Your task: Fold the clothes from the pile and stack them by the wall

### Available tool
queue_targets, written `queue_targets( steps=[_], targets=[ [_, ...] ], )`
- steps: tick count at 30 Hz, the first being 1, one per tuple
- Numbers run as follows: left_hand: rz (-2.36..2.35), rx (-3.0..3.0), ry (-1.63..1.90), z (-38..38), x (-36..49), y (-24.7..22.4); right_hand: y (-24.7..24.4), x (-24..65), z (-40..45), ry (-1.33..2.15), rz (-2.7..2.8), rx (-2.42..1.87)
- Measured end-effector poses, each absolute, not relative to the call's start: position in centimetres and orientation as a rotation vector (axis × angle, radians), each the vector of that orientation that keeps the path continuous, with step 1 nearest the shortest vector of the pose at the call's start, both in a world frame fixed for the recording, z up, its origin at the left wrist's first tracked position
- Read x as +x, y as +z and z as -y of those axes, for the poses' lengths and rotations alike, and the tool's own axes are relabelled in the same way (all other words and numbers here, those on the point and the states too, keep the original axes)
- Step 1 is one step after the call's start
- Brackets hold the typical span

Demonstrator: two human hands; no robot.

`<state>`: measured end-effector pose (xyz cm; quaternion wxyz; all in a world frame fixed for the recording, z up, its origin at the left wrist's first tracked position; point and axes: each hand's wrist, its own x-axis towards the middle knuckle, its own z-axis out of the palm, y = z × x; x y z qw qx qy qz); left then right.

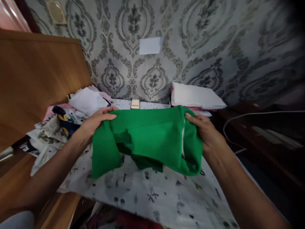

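Observation:
A green garment with a wide band along its top edge is stretched between my two hands, above a white printed cloth. It looks like trousers or shorts, but its lower part is folded, so I cannot tell which. A thin white strip runs down it near the right end. My left hand pinches the top edge at the left, thumb in front. At the right end, my right hand grips the same edge, its fingers partly hidden behind the fabric.
Rumpled clothes lie heaped at the left beside a wooden panel. Folded white cloth is stacked at the back right. A small box-like object sits near the patterned wall. A white cable curves at the right.

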<state>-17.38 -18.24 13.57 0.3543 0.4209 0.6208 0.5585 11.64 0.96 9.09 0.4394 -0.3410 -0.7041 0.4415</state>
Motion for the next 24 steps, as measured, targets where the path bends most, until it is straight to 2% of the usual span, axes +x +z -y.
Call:
queue_targets(
  steps=[3, 6, 9, 12, 16, 21, 24],
  targets=[
    [-1.892, 1.368, 1.325, 15.8, -19.8, 11.7, 6.8, 11.5, -3.3, 1.046, 1.799, -0.958],
    [-2.233, 1.679, 1.126, 15.0, -20.7, 8.9, 2.9, 11.9, -3.8, 0.681, 1.924, -1.114],
    [-2.225, 1.899, 0.854, 16.5, -19.5, 6.7, 0.0, 12.8, -2.0, 0.469, 2.100, -1.045],
    [-2.201, 1.985, 0.515, 18.8, -17.3, 5.4, -1.5, 13.2, 0.7, 0.443, 2.253, -0.984],
    [-2.319, 1.965, 0.222, 20.7, -15.8, 3.8, -2.4, 13.1, 3.0, 0.344, 2.330, -1.165],
    [-2.263, 1.816, 0.504, 20.2, -19.0, 2.7, -2.5, 13.1, 2.8, 0.305, 2.363, -1.423],
    [-2.116, 1.449, 0.914, 19.4, -22.2, 3.1, -2.1, 13.2, 2.4, 0.327, 2.383, -1.425]
  ],
)
